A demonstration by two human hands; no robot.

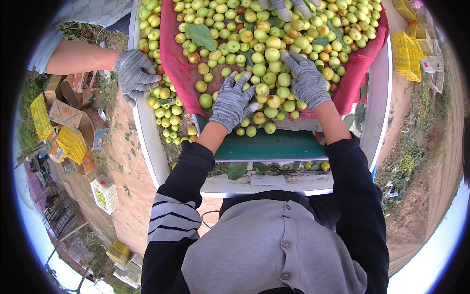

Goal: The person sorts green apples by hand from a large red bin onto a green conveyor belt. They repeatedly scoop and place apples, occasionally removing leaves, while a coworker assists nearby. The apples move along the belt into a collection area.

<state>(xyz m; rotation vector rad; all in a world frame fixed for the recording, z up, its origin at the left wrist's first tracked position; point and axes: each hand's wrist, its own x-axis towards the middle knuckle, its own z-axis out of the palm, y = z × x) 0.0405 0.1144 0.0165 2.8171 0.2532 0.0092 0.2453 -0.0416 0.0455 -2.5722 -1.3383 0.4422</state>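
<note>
A heap of small round yellow-green fruits (272, 55), some blotched with brown, covers a red cloth (177, 78) laid over a sorting stand. They look like jujubes. My left hand (232, 104), in a grey knitted glove, rests at the near edge of the heap, fingers spread and touching fruits. My right hand (309, 82), gloved alike, lies on the heap's right side with fingers stretched apart over the fruits. Neither hand visibly grips one. Several loose fruits sit between the two, above a green board (274, 147).
A co-worker's gloved hand (134, 76) reaches in from the left over fruits beside the cloth; more gloved fingers (289, 7) show at the top. The stand has a white rim (148, 147). Yellow crates (405, 56), cardboard boxes (66, 113) and a white crate (104, 194) stand on the ground.
</note>
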